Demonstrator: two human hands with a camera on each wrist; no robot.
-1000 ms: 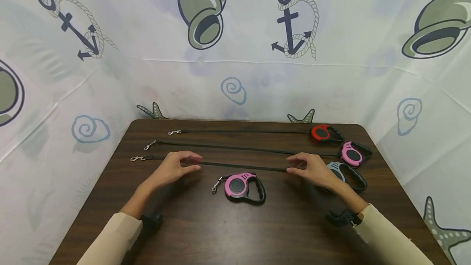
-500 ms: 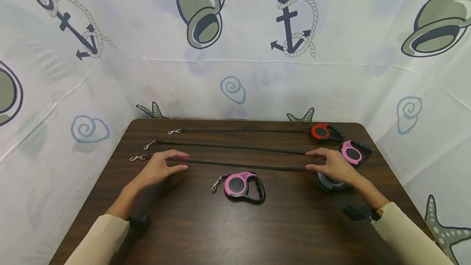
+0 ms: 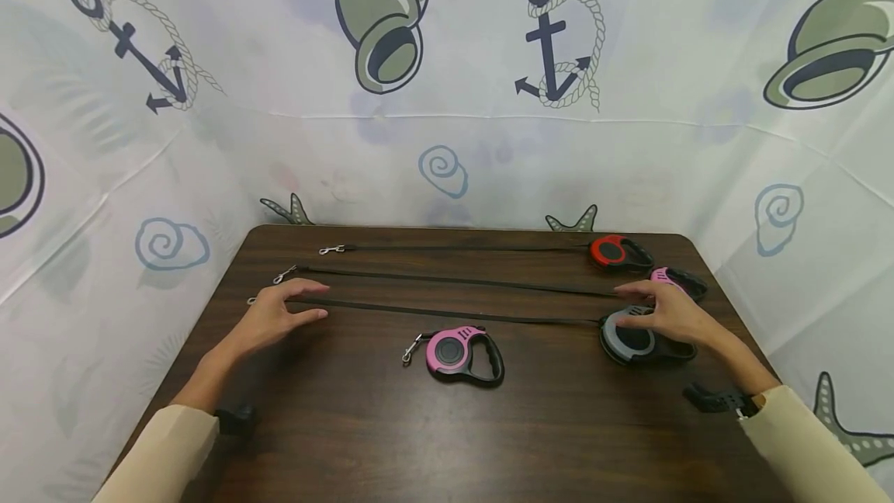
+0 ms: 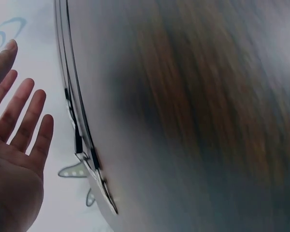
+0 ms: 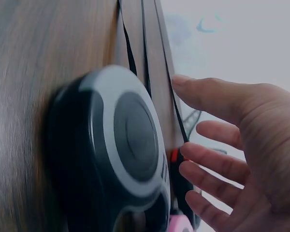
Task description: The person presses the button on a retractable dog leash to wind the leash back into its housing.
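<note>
My left hand [image 3: 274,317] hovers near the left end of the nearest stretched leash cord [image 3: 433,311], its fingers spread and holding nothing. Beyond its fingertips is the metal clip [image 3: 285,275] of the middle leash. My right hand [image 3: 667,313] hangs over the grey retractable leash [image 3: 628,340], thumb and fingers apart. In the right wrist view, a gap shows between that hand and the grey leash casing [image 5: 135,135]. A pink retractable leash [image 3: 450,352], its cord wound in and its clip [image 3: 412,349] beside it, lies nearer the front.
At the back right are a red retractable leash [image 3: 611,253] and another pink leash [image 3: 670,278], partly behind my right hand. Their cords run leftward across the brown table [image 3: 447,441]. A printed cloth [image 3: 489,169] surrounds the back and sides.
My hands have moved apart along the nearest cord, the left one leftward and the right one rightward to above the grey leash. The leashes lie where they were.
</note>
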